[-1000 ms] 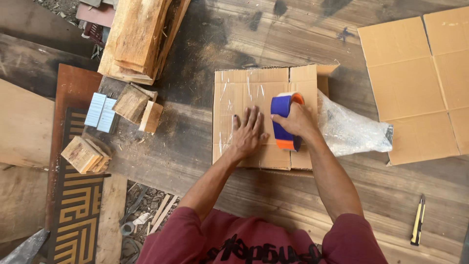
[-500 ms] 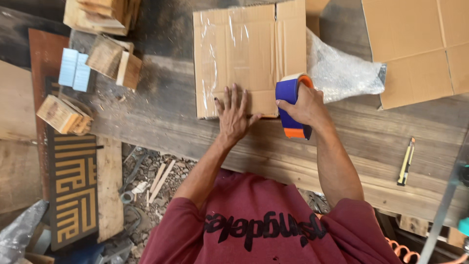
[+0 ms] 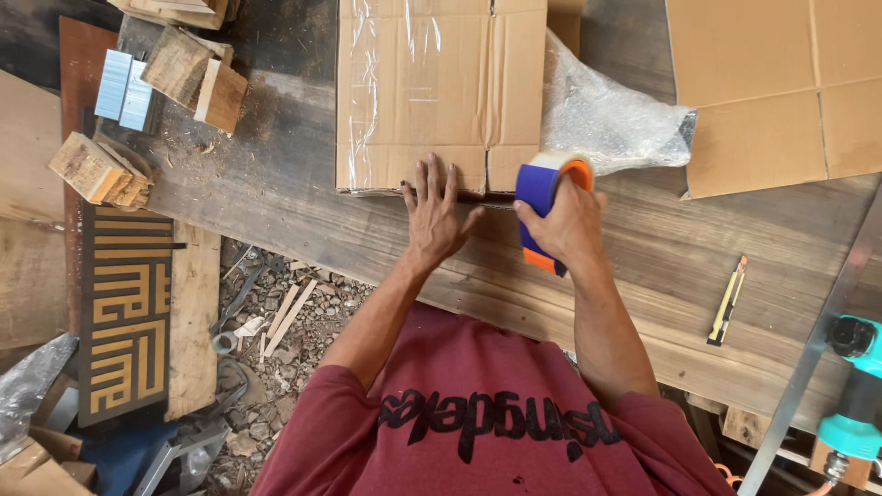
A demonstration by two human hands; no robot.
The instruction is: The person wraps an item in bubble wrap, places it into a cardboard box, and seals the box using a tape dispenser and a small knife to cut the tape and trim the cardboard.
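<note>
Nearest, the person in a red shirt is leaning over a plank bench (image 3: 643, 276), both forearms reaching away toward the far side. Left hand (image 3: 434, 213) is lying flat with fingers spread, pressing on the near edge of a box (image 3: 439, 92), fingertips just over the cardboard. Right hand (image 3: 571, 220) is wrapping around the handle of a blue and orange tape gun (image 3: 540, 188), fingers closed on it, with the gun's head sitting at the box's near edge just right of the centre seam. The box is lying flat on the bench, its top already shining with clear tape along the left side and the seam. To the far right of the gun a bubble-wrap bag (image 3: 611, 115) is touching the box, and flattened cardboard (image 3: 781, 83) is lying beyond it. A yellow knife (image 3: 726, 301) is resting on the bench well to the right, apart from both hands. Wood blocks (image 3: 188, 73) are sitting at the far left. As a judgement, the tape could wrinkle or run off the seam if the gun is tilting, and the box could slide if the left hand is easing its pressure; the spread thumb is also lying close to the gun's cutting edge.
</note>
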